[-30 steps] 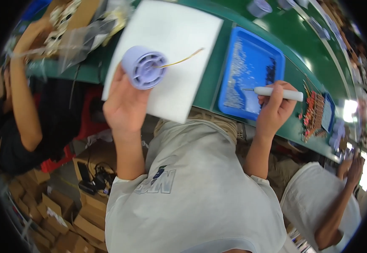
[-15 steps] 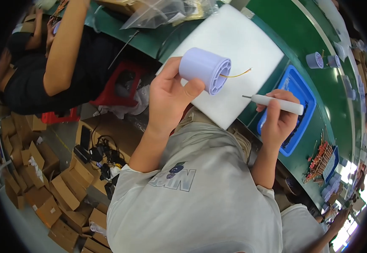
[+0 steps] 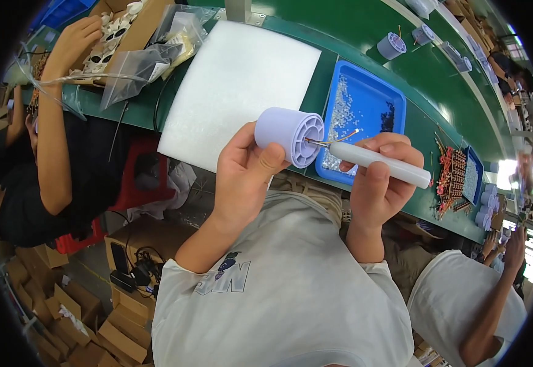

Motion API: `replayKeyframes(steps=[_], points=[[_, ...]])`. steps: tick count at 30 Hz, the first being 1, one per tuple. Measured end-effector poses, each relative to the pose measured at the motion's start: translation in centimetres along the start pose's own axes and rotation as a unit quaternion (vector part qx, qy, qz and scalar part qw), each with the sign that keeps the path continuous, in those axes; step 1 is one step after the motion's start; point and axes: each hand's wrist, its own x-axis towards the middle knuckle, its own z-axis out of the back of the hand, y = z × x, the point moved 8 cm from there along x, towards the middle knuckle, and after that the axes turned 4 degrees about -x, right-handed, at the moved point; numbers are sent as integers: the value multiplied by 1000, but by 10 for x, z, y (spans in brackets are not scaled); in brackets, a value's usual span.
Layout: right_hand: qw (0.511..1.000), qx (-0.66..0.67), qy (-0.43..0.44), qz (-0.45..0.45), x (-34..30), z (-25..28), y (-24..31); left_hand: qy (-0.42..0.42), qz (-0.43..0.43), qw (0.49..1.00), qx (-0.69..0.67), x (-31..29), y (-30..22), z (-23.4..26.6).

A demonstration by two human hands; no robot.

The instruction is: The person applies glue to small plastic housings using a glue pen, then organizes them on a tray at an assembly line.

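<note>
- L hand (image 3: 245, 177): thumb & fingers pinching cup (image 3: 279, 131) by its side wall; cup held tilted above foam pad (image 3: 242, 79), ribbed end facing R.
- R hand (image 3: 386, 180): fingers closed round driver (image 3: 380, 164), white w/ thin metal shaft; tip at cup's hub.
- Progress (judged): wires (image 3: 345, 136) already out of ribbed end; driver work apparently under way; contact hidden, so amt. left can't be told; cup not yet set down.
- Cup: pale lilac, smooth-walled; spoked ring w/ openings round recessed centre.
- Beyond: blue tray (image 3: 367, 98) w/ small clear & dark pcs.
- Far: spare cups (image 3: 392, 46) on green bench (image 3: 340, 27).
</note>
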Motion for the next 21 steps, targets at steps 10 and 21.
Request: replayKeyframes(steps=[10,21], points=[[999,-51,-18,2,-4,11,5,14,9,1000,17,0,9,-14],[959,-193,113,-175,-30,2,2,166,-359,856,333,-20,-73,-64]])
